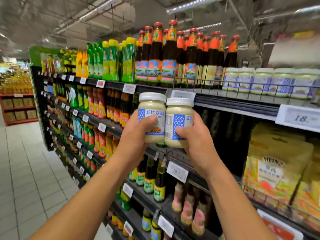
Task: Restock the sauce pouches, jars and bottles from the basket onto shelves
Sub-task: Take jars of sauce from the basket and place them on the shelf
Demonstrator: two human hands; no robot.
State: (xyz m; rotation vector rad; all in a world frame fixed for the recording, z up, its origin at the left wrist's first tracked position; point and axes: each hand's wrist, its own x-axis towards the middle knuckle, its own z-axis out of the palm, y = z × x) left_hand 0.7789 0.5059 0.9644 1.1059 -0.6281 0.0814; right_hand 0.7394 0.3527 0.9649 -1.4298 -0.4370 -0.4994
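I judge the top shelf (233, 99) takes these: toward its right end stands a row of matching jars (270, 82) behind a wire rail (242, 84). My left grip (138, 135) wraps one salad-dressing jar (152, 116) and my right grip (195, 141) wraps a second jar (179, 122). They touch, just below the shelf's front edge. I'd lift both upright over the rail. Dark sauce bottles (169, 54) crowd the left
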